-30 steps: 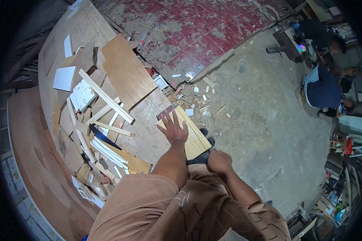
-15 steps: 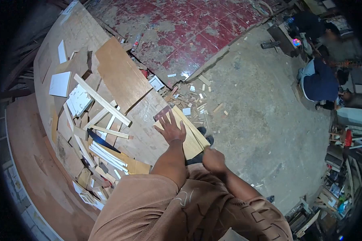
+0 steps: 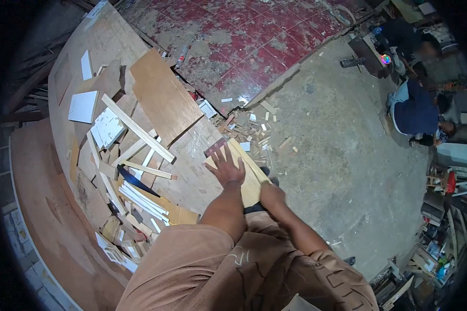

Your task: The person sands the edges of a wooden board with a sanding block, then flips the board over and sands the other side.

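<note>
My left hand [image 3: 228, 168] lies flat with spread fingers on a pale wooden board [image 3: 250, 191] at the edge of the worktable. Under its fingertips a dark reddish patch [image 3: 213, 147] shows. My right hand [image 3: 272, 196] is closed at the near right corner of the board, beside a narrow strip [image 3: 250, 165] along the board's right side. What the right fingers grip is hidden by the hand.
Wood offcuts, white panels [image 3: 83, 106], long sticks [image 3: 140, 129] and a dark blue curved piece [image 3: 135, 180] lie on the worktable [image 3: 192, 150]. A brown sheet [image 3: 166, 93] rests farther up. Scraps litter the concrete floor [image 3: 337, 155]. Two people [image 3: 417, 109] are at the right.
My right hand has moved forward along the board's right edge, away from my body. My left hand stays pressed on the board. The whole view has shifted slightly.
</note>
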`<state>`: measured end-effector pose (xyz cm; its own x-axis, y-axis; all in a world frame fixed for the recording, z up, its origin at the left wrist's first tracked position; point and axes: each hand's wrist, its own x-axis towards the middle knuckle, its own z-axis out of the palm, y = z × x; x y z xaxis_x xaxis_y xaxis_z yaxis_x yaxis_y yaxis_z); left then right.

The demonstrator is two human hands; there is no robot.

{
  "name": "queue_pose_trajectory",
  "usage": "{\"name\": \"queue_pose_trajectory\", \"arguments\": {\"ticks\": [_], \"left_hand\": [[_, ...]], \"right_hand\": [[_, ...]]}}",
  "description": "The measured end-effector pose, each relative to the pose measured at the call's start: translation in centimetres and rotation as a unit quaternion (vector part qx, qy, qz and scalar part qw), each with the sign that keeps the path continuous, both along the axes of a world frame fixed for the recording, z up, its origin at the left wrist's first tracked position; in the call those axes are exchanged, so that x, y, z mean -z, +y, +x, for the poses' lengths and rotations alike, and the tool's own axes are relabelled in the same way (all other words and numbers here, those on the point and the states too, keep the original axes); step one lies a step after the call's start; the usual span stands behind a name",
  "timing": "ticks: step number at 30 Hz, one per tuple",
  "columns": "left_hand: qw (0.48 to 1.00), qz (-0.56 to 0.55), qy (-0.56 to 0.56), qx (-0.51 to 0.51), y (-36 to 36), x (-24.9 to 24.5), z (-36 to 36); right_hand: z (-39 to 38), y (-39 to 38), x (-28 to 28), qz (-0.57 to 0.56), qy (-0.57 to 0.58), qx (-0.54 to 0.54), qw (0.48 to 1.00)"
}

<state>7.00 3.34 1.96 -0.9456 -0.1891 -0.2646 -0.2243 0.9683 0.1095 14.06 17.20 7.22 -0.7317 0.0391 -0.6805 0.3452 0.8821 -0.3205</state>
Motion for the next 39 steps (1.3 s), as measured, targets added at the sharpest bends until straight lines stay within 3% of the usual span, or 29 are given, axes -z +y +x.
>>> {"name": "queue_pose_trajectory", "arguments": {"ticks": [2, 5, 11, 13, 15, 17, 20, 22, 24, 26, 28, 31, 34, 37, 39], "left_hand": [[1.000, 0.004, 0.002, 0.001, -0.3, 0.1, -0.1], [1.000, -0.015, 0.005, 0.005, -0.2, 0.7, 0.2], [1.000, -0.012, 0.000, 0.008, -0.1, 0.2, 0.1], [1.000, -0.017, -0.015, 0.001, 0.0, 0.3, -0.1], [1.000, -0.011, -0.005, 0.005, -0.1, 0.8, 0.0], [1.000, -0.009, 0.002, 0.009, -0.4, 1.0, 0.2], [1.000, -0.010, 0.019, 0.011, -0.2, 1.1, 0.2], [0.999, -0.012, 0.038, 0.010, -0.3, 1.2, 0.2], [1.000, -0.006, 0.025, 0.006, -0.2, 0.8, 0.1], [1.000, -0.001, 0.016, 0.005, -0.2, 0.5, -0.1], [1.000, 0.011, 0.016, 0.008, -0.3, 0.5, 0.1], [1.000, 0.011, 0.011, 0.006, -0.2, 0.4, 0.0], [1.000, -0.004, 0.026, 0.008, -0.3, 0.9, 0.1], [1.000, -0.010, 0.027, 0.011, -0.3, 1.3, 0.3], [1.000, -0.010, 0.018, 0.008, -0.2, 0.7, 0.2]], "right_hand": [[0.6, 1.8, -5.9, -0.009, -0.080, -0.018, 0.997], [0.2, 2.7, -9.8, 0.021, -0.099, -0.038, 0.994], [-3.7, -0.9, -0.4, 0.017, -0.110, -0.005, 0.994], [-2.7, -0.8, 0.2, 0.012, -0.044, 0.012, 0.999], [-0.1, 0.9, -2.7, -0.010, -0.079, -0.003, 0.997], [-0.4, 1.9, -9.7, -0.014, -0.175, -0.042, 0.984], [-0.7, 1.5, -11.6, 0.002, -0.171, -0.014, 0.985], [-2.1, 0.6, -8.8, -0.003, -0.116, -0.099, 0.988], [-2.5, -1.2, 0.2, 0.031, -0.084, -0.007, 0.996], [-1.8, -1.4, 2.0, 0.034, -0.053, 0.011, 0.998], [-0.8, -0.8, 1.1, 0.028, -0.057, 0.018, 0.998], [-0.3, 2.4, -9.4, -0.008, -0.109, -0.008, 0.994], [-0.9, 3.1, -10.2, 0.023, -0.120, -0.046, 0.991], [-3.4, 1.7, -6.9, 0.005, -0.126, -0.101, 0.987], [-4.7, -0.2, -4.0, 0.019, -0.125, -0.055, 0.990]]}}
